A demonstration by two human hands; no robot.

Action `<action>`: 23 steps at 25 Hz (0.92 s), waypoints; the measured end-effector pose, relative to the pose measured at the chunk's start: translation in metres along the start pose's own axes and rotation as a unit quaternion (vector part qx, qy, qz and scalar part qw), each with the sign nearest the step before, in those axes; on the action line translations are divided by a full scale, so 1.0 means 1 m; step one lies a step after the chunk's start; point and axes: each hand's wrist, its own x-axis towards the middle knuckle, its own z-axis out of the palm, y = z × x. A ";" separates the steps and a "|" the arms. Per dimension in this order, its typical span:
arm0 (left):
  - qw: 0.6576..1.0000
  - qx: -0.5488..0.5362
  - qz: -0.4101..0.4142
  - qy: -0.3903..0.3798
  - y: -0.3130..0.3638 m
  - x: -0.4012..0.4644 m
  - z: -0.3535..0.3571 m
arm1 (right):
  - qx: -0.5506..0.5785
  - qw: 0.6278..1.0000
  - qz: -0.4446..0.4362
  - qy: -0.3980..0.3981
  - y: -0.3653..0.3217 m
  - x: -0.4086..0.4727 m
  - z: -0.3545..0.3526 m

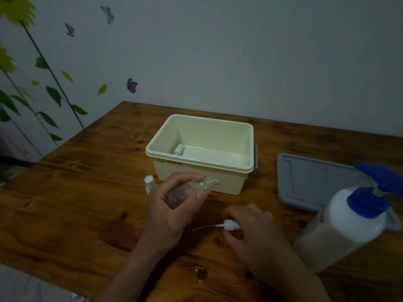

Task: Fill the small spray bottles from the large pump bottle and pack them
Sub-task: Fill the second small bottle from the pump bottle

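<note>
My left hand (174,205) grips a small clear spray bottle (202,185), uncapped and tilted, its threaded neck pointing up and right toward the cream box. My right hand (255,232) holds the bottle's white spray head (229,225) low over the table, its thin dip tube sticking out to the left. Another small bottle with a white cap (149,184) stands just left of my left hand. One more white-capped bottle (178,150) lies inside the box. The large white pump bottle (340,227) with a blue pump stands at the right.
The cream plastic box (229,173) sits open at mid-table. Its grey lid (309,182) lies flat to the right, behind the pump bottle. A few droplets (201,273) glisten on the wooden table (76,203) near me. A wall stands behind.
</note>
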 end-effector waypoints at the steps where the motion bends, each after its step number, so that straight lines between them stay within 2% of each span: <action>1: 1.000 0.006 0.002 -0.002 0.000 0.000 0.000 | -0.003 1.000 0.000 0.000 0.000 0.000 0.001; 6: 1.000 0.016 0.004 -0.017 0.002 0.000 0.002 | -0.011 1.000 -0.011 0.013 0.001 0.000 0.002; 12: 0.999 0.024 0.013 -0.021 0.004 -0.001 0.005 | 0.040 0.997 -0.008 0.065 0.000 0.000 -0.001; 16: 0.999 0.039 0.015 0.003 0.006 -0.002 0.011 | 0.052 0.981 -0.010 0.187 -0.012 -0.018 -0.011; 18: 0.999 0.035 0.011 -0.001 0.009 -0.001 0.020 | 0.067 0.972 -0.017 0.224 -0.013 -0.030 -0.023; 20: 0.999 0.024 0.014 -0.034 0.016 0.000 0.037 | 0.095 0.978 0.003 0.183 -0.009 -0.043 -0.059; 22: 0.997 0.002 0.008 -0.080 0.022 0.004 0.059 | -0.002 0.992 -0.015 0.125 0.004 -0.057 -0.095; 23: 0.995 -0.013 0.004 -0.102 0.025 0.006 0.070 | -0.019 0.985 -0.011 0.172 0.008 -0.065 -0.110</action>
